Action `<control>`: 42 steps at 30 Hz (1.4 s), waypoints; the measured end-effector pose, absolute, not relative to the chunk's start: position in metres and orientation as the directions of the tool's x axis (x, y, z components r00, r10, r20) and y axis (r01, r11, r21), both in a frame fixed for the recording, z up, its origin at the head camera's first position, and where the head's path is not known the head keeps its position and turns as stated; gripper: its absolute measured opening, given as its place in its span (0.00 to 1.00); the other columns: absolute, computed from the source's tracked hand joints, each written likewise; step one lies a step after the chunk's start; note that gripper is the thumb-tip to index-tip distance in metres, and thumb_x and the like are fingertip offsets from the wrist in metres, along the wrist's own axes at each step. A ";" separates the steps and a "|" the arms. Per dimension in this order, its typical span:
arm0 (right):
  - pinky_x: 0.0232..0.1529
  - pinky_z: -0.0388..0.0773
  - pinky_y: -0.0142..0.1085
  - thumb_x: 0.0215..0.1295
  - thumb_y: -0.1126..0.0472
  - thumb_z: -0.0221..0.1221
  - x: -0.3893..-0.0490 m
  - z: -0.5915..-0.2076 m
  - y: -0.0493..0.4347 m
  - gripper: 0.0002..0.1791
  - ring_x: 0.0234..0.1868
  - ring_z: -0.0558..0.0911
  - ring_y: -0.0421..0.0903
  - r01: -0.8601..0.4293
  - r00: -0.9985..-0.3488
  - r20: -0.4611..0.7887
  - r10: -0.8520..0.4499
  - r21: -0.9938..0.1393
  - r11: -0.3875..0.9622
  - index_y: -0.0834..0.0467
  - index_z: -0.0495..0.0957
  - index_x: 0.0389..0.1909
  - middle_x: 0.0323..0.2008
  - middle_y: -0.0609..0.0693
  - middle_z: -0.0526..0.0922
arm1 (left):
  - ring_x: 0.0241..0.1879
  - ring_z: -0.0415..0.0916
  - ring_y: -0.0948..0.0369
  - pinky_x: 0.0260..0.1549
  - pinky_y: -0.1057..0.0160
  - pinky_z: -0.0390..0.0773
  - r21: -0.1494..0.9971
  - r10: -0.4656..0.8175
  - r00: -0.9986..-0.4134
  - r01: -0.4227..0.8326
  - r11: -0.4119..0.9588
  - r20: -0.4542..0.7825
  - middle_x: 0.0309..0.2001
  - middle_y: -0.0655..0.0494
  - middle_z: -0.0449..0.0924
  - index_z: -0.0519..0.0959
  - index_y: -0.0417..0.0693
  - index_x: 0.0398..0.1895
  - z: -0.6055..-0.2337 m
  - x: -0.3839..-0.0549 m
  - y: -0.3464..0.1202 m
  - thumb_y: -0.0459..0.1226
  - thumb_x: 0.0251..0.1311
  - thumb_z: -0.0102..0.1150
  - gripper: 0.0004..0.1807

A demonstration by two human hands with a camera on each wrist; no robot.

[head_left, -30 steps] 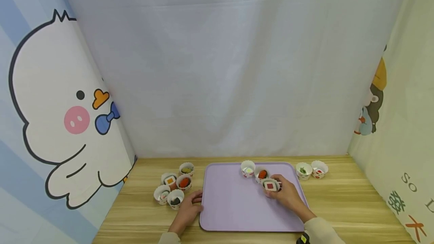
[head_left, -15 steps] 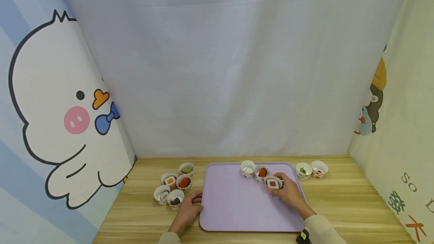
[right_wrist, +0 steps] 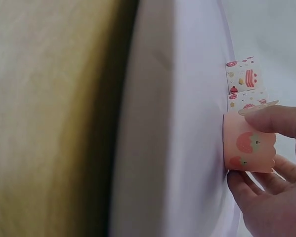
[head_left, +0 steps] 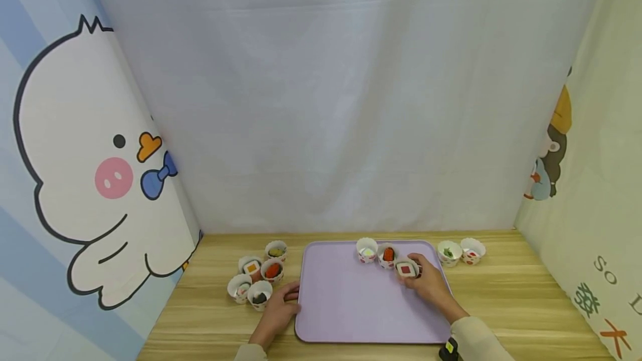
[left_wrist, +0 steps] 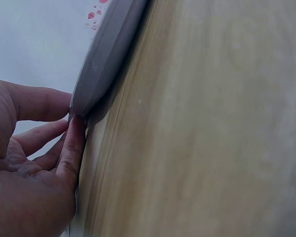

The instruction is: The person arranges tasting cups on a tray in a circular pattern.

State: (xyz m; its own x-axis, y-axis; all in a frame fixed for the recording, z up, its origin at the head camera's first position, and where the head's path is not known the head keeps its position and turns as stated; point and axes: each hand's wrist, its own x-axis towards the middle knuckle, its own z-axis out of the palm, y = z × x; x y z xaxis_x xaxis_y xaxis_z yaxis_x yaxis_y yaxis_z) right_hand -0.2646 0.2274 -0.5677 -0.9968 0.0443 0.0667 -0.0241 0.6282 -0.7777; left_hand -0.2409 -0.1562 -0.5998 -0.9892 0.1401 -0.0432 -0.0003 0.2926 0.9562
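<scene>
My right hand [head_left: 431, 282] grips a pink strawberry-print paper cup [right_wrist: 249, 143] by its side, thumb and fingers on opposite sides. Inside the cup sits a square white piece with a red centre [head_left: 405, 269], like a sushi roll. The cup is at the right part of the lilac tray [head_left: 351, 316], beside a paper cup with an orange-red topped piece [head_left: 388, 255] and one with a pale piece [head_left: 367, 250]. At the tray's left edge, my left hand [head_left: 277, 312] holds the rim between thumb and fingers [left_wrist: 71, 148]; part of that contact is hidden.
Left of the tray stand several paper cups with sushi-like pieces, including one with a dark piece [head_left: 260, 294] close to my left hand. Two more paper cups [head_left: 448, 253] stand right of the tray. A pale curtain [head_left: 341, 127] hangs behind the wooden table [head_left: 526, 305].
My right hand has shifted the pink cup slightly right and toward the back, so the neighbouring cup shows more fully. My left hand and the tray have not moved.
</scene>
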 end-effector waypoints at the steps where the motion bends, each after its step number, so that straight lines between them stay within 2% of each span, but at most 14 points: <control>1: 0.40 0.75 0.36 0.47 0.67 0.71 -0.265 -0.568 0.228 0.38 0.48 0.80 0.55 -0.027 -0.997 0.066 0.040 -0.782 0.623 0.66 0.69 0.62 0.57 0.68 0.77 | 0.55 0.76 0.45 0.43 0.65 0.80 0.958 0.141 -0.989 -0.002 0.288 -0.044 0.56 0.34 0.76 0.70 0.28 0.63 -0.599 -0.241 -0.156 0.22 0.45 0.58 0.35; 4: 0.44 0.78 0.40 0.48 0.68 0.71 -0.265 -0.569 0.229 0.39 0.51 0.80 0.59 -0.035 -0.998 0.062 0.025 -0.799 0.601 0.68 0.66 0.63 0.59 0.70 0.75 | 0.54 0.77 0.46 0.43 0.66 0.80 0.960 0.144 -0.989 0.001 0.281 -0.041 0.56 0.33 0.77 0.70 0.27 0.63 -0.599 -0.241 -0.156 0.22 0.44 0.58 0.35; 7: 0.51 0.79 0.47 0.49 0.69 0.71 -0.264 -0.567 0.231 0.41 0.56 0.78 0.65 -0.033 -0.999 0.049 0.014 -0.820 0.571 0.68 0.64 0.65 0.61 0.71 0.72 | 0.54 0.77 0.46 0.41 0.70 0.79 0.958 0.142 -0.989 0.008 0.285 -0.034 0.55 0.33 0.77 0.69 0.26 0.63 -0.599 -0.241 -0.155 0.22 0.44 0.58 0.35; 10: 0.59 0.75 0.54 0.48 0.65 0.73 -0.263 -0.561 0.234 0.44 0.61 0.74 0.68 -0.015 -1.000 0.027 0.015 -0.835 0.550 0.68 0.63 0.66 0.63 0.71 0.70 | 0.54 0.76 0.44 0.40 0.71 0.78 0.956 0.136 -0.990 0.015 0.294 -0.026 0.55 0.31 0.76 0.69 0.25 0.63 -0.602 -0.242 -0.155 0.21 0.44 0.56 0.35; 13: 0.63 0.71 0.57 0.46 0.62 0.75 -0.261 -0.554 0.238 0.47 0.63 0.71 0.69 -0.001 -1.000 0.015 0.020 -0.838 0.545 0.67 0.62 0.67 0.65 0.70 0.69 | 0.55 0.76 0.42 0.39 0.71 0.78 0.954 0.132 -0.991 0.016 0.299 -0.025 0.55 0.29 0.75 0.68 0.23 0.62 -0.604 -0.243 -0.155 0.20 0.44 0.55 0.34; 21: 0.64 0.70 0.57 0.54 0.71 0.66 -0.257 -0.538 0.256 0.39 0.65 0.70 0.69 -0.079 -0.996 0.094 -0.001 -0.834 0.546 0.69 0.62 0.66 0.64 0.72 0.68 | 0.53 0.77 0.47 0.41 0.69 0.79 0.960 0.140 -0.990 0.020 0.279 -0.021 0.55 0.33 0.77 0.70 0.26 0.63 -0.600 -0.240 -0.155 0.22 0.44 0.57 0.35; 35: 0.62 0.71 0.56 0.58 0.65 0.67 -0.252 -0.508 0.286 0.37 0.66 0.69 0.69 -0.084 -0.992 0.124 0.036 -0.828 0.554 0.68 0.62 0.66 0.66 0.70 0.68 | 0.54 0.77 0.46 0.41 0.69 0.79 0.961 0.143 -0.989 0.020 0.277 -0.021 0.56 0.33 0.77 0.70 0.27 0.63 -0.602 -0.242 -0.156 0.23 0.44 0.58 0.35; 42: 0.63 0.70 0.56 0.62 0.61 0.64 -0.252 -0.494 0.307 0.38 0.67 0.67 0.67 -0.063 -0.991 0.118 0.056 -0.807 0.588 0.67 0.58 0.69 0.68 0.68 0.65 | 0.54 0.77 0.45 0.42 0.67 0.80 0.959 0.138 -0.990 0.026 0.283 -0.014 0.56 0.32 0.77 0.69 0.26 0.63 -0.604 -0.243 -0.157 0.23 0.45 0.58 0.34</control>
